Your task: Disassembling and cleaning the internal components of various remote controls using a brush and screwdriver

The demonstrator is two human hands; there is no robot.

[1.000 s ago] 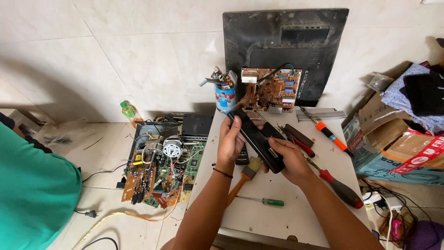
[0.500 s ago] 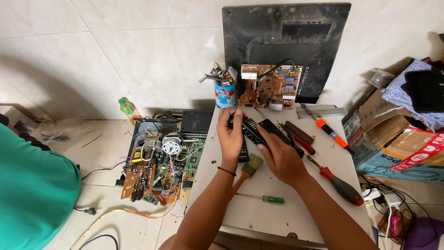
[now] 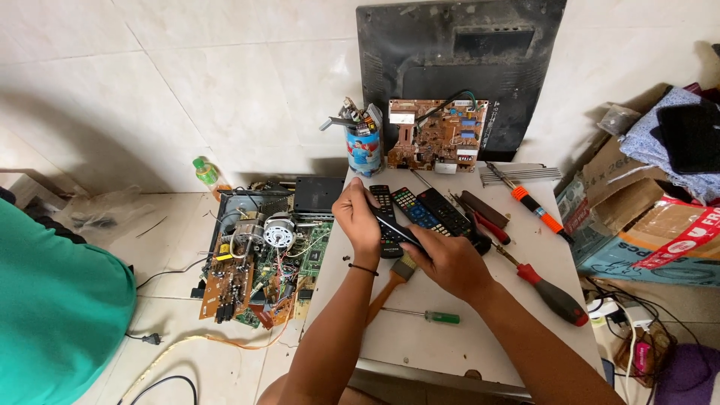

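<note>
Hands: both of my hands grip one black remote (image 3: 396,227) above the counter (image 3: 420,345); left hand (image 3: 358,216) closed on its upper end, right hand (image 3: 450,262) closed under its lower end.
Far left: I see a person's green sleeve (image 3: 52,315) over the floor.
Floor: an opened chassis with circuit boards (image 3: 259,262) lies just beside the counter; a green-capped bottle (image 3: 206,172) stands by the wall.
Counter, left: a paintbrush (image 3: 391,281) and a green-handled screwdriver (image 3: 424,316) lie near my wrists.
Counter, middle: more remotes (image 3: 424,210) lie side by side under the held one.
Counter, back: a tin of tools (image 3: 364,146), then a brown circuit board (image 3: 439,135) leaning on a dark panel (image 3: 457,67).
Counter, right: a red-and-black screwdriver (image 3: 551,292) and an orange-handled one (image 3: 529,204).
Far right: cardboard boxes (image 3: 637,217).
</note>
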